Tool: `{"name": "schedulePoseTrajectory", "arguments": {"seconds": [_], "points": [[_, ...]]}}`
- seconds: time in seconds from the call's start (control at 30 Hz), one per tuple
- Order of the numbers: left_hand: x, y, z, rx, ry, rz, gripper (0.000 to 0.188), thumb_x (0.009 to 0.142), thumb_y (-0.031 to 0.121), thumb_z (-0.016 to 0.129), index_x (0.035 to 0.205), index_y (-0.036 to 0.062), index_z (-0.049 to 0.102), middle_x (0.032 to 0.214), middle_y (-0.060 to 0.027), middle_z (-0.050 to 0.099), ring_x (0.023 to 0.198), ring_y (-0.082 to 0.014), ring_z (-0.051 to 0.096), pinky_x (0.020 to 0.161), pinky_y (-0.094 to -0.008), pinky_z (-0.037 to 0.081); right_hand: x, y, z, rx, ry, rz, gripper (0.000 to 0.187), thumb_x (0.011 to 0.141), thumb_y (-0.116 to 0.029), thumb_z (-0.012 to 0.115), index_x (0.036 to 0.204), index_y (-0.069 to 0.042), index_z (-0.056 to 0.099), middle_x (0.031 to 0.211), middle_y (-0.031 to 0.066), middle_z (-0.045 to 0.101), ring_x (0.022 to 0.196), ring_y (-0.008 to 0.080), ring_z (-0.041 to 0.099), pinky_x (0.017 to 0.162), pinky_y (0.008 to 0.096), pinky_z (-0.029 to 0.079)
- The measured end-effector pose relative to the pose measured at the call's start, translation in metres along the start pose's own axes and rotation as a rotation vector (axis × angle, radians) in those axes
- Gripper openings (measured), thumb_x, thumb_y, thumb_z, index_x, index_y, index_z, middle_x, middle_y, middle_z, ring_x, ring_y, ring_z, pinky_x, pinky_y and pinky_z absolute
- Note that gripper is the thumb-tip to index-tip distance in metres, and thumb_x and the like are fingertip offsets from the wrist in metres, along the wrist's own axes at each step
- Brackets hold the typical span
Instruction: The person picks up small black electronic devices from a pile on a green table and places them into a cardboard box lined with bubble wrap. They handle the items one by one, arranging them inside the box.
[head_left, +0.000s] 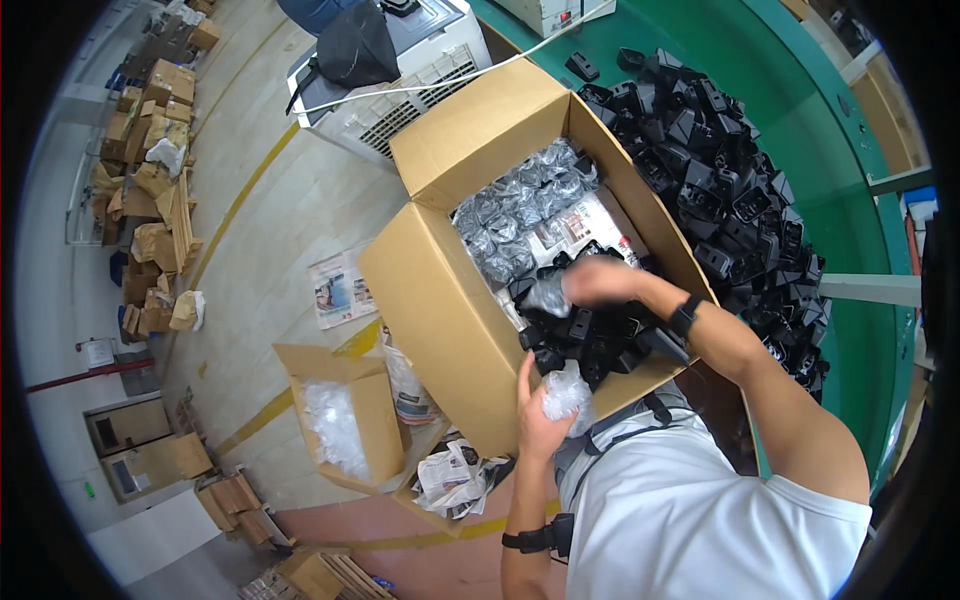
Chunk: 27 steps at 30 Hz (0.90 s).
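Observation:
A large open cardboard box [430, 330] stands in front of me. Rows of black plastic parts in clear bags [520, 205] fill its far side, beside a sheet of newspaper [580, 228]. On the near side lies a heap of loose black plastic parts [600, 335]. My right hand [600, 282], blurred by motion, reaches over that heap, closed on a clear plastic bag [547, 297] with something greyish in it. At the box's near edge my left hand [543, 425] is closed around a bunch of crumpled clear plastic bags [568, 395].
Many bare black plastic parts are piled on the green table [775, 130] at the right. A smaller box of clear bags [338, 425] and crumpled newspaper [455, 480] lie at the left. Behind the box stands a white machine [400, 110] with a cable across it.

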<state>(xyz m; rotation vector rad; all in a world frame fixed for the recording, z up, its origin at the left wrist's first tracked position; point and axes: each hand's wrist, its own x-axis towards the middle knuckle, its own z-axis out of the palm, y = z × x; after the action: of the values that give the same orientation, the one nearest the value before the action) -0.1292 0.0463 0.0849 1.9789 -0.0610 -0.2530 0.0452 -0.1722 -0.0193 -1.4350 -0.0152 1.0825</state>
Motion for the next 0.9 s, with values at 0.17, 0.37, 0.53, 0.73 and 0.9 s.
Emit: {"name": "schedulePoseTrajectory", "arguments": {"seconds": [0.17,0.37,0.53,0.73,0.9], "points": [[0.021,0.013,0.009,0.096,0.000,-0.086,0.036,0.064,0.006,0.071,0.100,0.0024,0.068,0.141,-0.0186,0.044,0.121,-0.0333,0.052,0.097,-0.0372,0.043,-0.050,-0.004,0.040,-0.068,-0.412,-0.068,0.009,0.084,-0.010,0.068,0.087,-0.002,0.067,0.078,-0.0027,0.063,0.073,0.0037,0.054,0.068,0.0225,0.045],[0.012,0.011,0.000,0.093,0.172,-0.075,0.030,0.069,0.005,0.073,0.098,0.0005,0.066,0.097,-0.0113,0.068,0.086,-0.0274,0.066,0.079,-0.0337,0.051,-0.037,-0.004,0.041,-0.065,-0.423,0.011,0.014,0.087,-0.016,0.067,0.092,-0.003,0.069,0.078,-0.0023,0.063,0.070,0.0049,0.055,0.065,0.0221,0.044],[-0.013,-0.011,0.000,-0.408,0.153,-0.236,0.026,0.071,0.004,0.076,0.094,-0.0003,0.065,0.087,-0.0083,0.069,0.078,-0.0169,0.065,0.073,-0.0310,0.051,0.044,0.006,0.019,-0.196,0.033,-0.099,0.022,0.079,-0.024,0.066,0.086,-0.004,0.071,0.080,0.0057,0.069,0.070,0.0166,0.064,0.064,0.0314,0.051],[-0.031,-0.002,-0.002,-0.417,0.068,-0.313,0.025,0.073,0.004,0.075,0.095,-0.0005,0.065,0.086,-0.0066,0.068,0.077,-0.0137,0.063,0.072,-0.0297,0.050,0.133,0.010,0.028,-1.157,0.646,0.223,0.041,0.073,-0.030,0.072,0.105,-0.006,0.065,0.117,0.0191,0.059,0.103,0.0291,0.062,0.086,0.0415,0.050],[-0.045,-0.009,-0.011,-0.426,0.120,-0.357,0.025,0.073,0.003,0.074,0.096,-0.0017,0.064,0.087,-0.0065,0.068,0.078,-0.0137,0.063,0.074,-0.0291,0.050,0.134,0.035,0.027,-1.036,0.764,0.098,0.026,0.074,-0.029,0.070,0.088,-0.007,0.069,0.092,0.0157,0.068,0.089,0.0304,0.066,0.081,0.0432,0.050]]}}
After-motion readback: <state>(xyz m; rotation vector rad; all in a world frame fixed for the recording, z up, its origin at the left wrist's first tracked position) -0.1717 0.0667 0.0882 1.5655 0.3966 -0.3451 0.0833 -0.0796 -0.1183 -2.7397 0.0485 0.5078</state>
